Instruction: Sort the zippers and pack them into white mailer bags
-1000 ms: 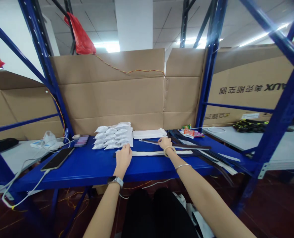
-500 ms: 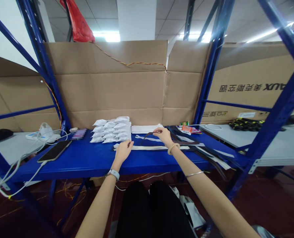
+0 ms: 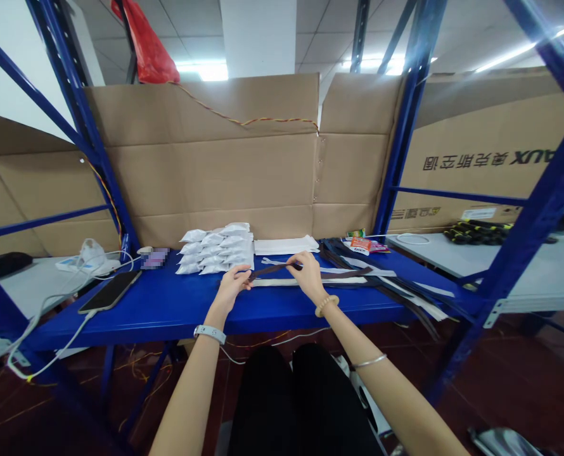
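A dark brown strip (image 3: 270,270) stretches between my two hands above the blue shelf. My left hand (image 3: 234,283) pinches its left end, and my right hand (image 3: 305,272) pinches it farther right. Beneath and beside them, a pale strip (image 3: 282,282) lies lengthwise along the shelf. More dark and white strips (image 3: 405,288) fan out to the right, some hanging over the front edge. Behind my left hand sits a stack of white packets (image 3: 215,248). A flat white stack (image 3: 284,246) lies behind my right hand.
On the left of the blue shelf (image 3: 134,316) are a phone (image 3: 109,292) with a white cable and a purple pack (image 3: 154,258). Small snack packets (image 3: 360,245) lie at the back right. Cardboard (image 3: 244,171) walls the back; blue posts stand on both sides.
My left hand has closed on the brown strip's left end. My right hand has moved slightly left and down, and the strip is now drawn out between both hands.
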A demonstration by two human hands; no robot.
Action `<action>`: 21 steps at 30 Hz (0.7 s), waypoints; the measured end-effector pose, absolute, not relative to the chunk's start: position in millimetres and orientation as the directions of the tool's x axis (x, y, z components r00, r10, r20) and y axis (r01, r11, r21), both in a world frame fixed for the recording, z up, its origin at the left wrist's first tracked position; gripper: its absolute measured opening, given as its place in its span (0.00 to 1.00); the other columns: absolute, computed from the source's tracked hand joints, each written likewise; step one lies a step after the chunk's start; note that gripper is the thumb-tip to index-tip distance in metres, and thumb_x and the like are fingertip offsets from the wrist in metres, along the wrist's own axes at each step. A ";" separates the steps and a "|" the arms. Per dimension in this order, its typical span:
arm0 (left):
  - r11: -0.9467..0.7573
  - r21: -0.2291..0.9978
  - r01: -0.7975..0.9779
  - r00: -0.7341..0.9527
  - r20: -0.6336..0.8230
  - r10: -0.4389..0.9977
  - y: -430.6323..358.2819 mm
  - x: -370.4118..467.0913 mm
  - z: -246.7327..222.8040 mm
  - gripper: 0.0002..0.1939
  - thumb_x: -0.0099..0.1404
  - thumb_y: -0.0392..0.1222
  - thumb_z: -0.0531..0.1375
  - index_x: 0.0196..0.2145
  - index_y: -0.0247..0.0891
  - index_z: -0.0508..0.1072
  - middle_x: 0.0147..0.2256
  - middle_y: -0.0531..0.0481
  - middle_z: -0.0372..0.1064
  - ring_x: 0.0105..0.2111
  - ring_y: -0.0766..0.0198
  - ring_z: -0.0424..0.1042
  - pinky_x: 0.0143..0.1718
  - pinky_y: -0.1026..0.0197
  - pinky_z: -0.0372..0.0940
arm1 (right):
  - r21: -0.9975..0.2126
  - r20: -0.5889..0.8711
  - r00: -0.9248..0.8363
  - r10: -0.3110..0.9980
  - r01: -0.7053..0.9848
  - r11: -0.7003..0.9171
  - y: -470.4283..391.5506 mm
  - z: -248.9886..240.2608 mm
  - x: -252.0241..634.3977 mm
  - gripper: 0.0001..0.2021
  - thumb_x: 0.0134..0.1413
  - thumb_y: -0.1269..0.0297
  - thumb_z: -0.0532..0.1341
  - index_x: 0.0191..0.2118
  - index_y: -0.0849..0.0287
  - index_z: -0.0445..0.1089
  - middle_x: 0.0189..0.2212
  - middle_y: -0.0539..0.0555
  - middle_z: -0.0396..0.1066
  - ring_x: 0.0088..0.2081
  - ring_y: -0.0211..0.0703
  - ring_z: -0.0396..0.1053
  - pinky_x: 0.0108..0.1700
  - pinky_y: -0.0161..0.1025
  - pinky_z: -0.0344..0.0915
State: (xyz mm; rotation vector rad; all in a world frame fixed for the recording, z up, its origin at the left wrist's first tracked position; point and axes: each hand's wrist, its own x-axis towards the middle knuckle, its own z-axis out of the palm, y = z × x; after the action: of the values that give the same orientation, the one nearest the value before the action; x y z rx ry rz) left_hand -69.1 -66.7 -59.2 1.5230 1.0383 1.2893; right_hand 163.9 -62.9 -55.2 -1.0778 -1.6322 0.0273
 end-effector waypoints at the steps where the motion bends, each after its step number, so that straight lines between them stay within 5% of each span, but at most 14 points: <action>1: -0.281 0.959 0.041 0.105 0.276 0.955 -66.1 -70.0 -59.9 0.22 0.56 0.49 0.62 0.45 0.34 0.69 0.26 0.48 0.71 0.24 0.67 0.70 0.27 0.64 0.66 | -0.504 0.763 0.023 0.646 0.647 0.572 -65.3 -60.0 166.0 0.04 0.47 0.70 0.58 0.28 0.57 0.71 0.31 0.53 0.67 0.38 0.45 0.62 0.41 0.41 0.59; 8: -0.300 0.954 0.012 0.091 0.298 0.950 -61.7 -66.3 -61.7 0.18 0.51 0.46 0.65 0.39 0.34 0.73 0.29 0.48 0.70 0.27 0.66 0.69 0.29 0.63 0.66 | -0.434 0.735 -0.089 0.672 0.700 0.567 -85.2 -71.5 154.9 0.09 0.46 0.69 0.60 0.37 0.56 0.69 0.37 0.54 0.65 0.40 0.46 0.63 0.44 0.43 0.59; 10: -0.315 0.949 0.012 0.116 0.311 0.943 -62.4 -63.5 -59.9 0.19 0.51 0.46 0.64 0.39 0.36 0.73 0.30 0.48 0.70 0.28 0.65 0.69 0.29 0.64 0.66 | -0.468 0.690 -0.120 0.714 0.678 0.567 -88.4 -71.4 139.0 0.04 0.51 0.66 0.58 0.34 0.57 0.69 0.33 0.54 0.68 0.38 0.44 0.64 0.43 0.41 0.59; 14: -0.338 0.941 0.010 0.188 0.330 0.925 -68.3 -59.8 -54.2 0.19 0.53 0.47 0.63 0.41 0.37 0.72 0.30 0.50 0.69 0.31 0.65 0.69 0.33 0.63 0.66 | -0.583 0.535 -0.195 0.822 0.620 0.526 -88.5 -72.6 107.4 0.10 0.57 0.62 0.54 0.30 0.59 0.70 0.29 0.54 0.71 0.33 0.42 0.67 0.39 0.38 0.59; 21: -0.359 0.932 0.051 0.258 0.335 0.906 -74.2 -58.6 -49.3 0.19 0.55 0.48 0.61 0.42 0.37 0.70 0.29 0.51 0.68 0.30 0.66 0.69 0.36 0.62 0.66 | -0.687 0.483 -0.297 0.824 0.455 0.567 -89.0 -72.3 98.0 0.06 0.49 0.64 0.60 0.33 0.60 0.70 0.29 0.52 0.73 0.30 0.40 0.68 0.34 0.35 0.60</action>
State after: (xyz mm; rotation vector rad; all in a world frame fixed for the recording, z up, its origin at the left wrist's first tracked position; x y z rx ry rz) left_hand -58.6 -74.2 -49.3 1.6487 0.8986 1.2210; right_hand 98.0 -89.0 -72.3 -1.0299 -1.9386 0.5401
